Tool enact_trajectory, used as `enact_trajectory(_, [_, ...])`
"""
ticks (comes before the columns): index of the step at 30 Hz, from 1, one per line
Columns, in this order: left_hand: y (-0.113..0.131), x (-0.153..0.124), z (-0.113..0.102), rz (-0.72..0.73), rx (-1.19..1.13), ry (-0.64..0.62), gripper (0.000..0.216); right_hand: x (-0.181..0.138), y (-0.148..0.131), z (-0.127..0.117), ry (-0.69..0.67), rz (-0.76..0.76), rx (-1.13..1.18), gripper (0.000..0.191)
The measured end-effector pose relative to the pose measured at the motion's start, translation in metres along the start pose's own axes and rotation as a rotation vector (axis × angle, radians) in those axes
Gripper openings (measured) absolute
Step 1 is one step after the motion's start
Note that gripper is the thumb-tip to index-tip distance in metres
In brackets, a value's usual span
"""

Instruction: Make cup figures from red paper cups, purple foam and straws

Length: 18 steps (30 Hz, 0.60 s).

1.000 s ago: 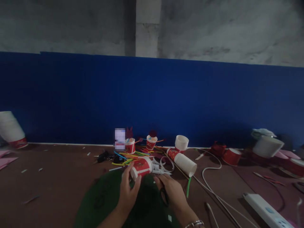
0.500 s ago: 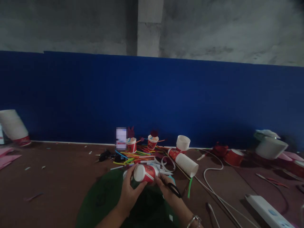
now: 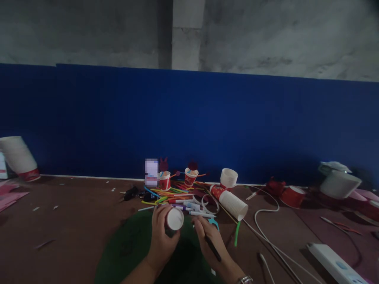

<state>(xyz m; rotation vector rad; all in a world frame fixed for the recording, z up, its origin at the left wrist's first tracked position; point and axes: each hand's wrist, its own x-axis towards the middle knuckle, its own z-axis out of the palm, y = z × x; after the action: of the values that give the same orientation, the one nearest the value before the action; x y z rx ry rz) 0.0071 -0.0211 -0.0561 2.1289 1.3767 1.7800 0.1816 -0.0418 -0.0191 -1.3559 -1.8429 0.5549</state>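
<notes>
My left hand [image 3: 160,236] is closed around a small red and white paper cup [image 3: 175,219], whose round white end faces me. To its right, my right hand [image 3: 213,241] is closed on scissors; their black handle [image 3: 213,249] lies along the palm and the blades are hidden. The hands are apart, both over a dark green round surface [image 3: 127,248]. Beyond them lie markers [image 3: 203,214] and a heap of coloured pipe cleaners [image 3: 166,195]. Two decorated cups [image 3: 165,182] with dark red figures stand at the back.
A stack of paper cups [image 3: 233,205] lies right of centre, near an upright cup stack [image 3: 228,178]. White cables run past a power strip [image 3: 334,262] at right. Keys [image 3: 130,193] lie left of the heap. A tall cup stack [image 3: 19,157] leans at far left.
The cup has turned so its white end faces me. My right hand has moved away from it, and the scissors have swung so the handle points back toward my wrist.
</notes>
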Motion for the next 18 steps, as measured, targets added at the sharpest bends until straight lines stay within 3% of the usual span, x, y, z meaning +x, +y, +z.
enact_trajectory(3, [-0.003,-0.001,0.0,-0.015,0.032,-0.003,0.05,0.0,0.0,0.001,0.009,-0.034,-0.118,0.037])
enact_trajectory(9, [-0.006,0.002,-0.003,0.168,0.197,-0.043,0.046,0.001,0.0,0.004,-0.088,-0.177,-0.358,0.032])
enact_trajectory(18, [0.0,0.003,0.0,0.222,0.228,-0.095,0.043,0.001,0.006,0.01,-0.155,-0.094,-0.556,0.024])
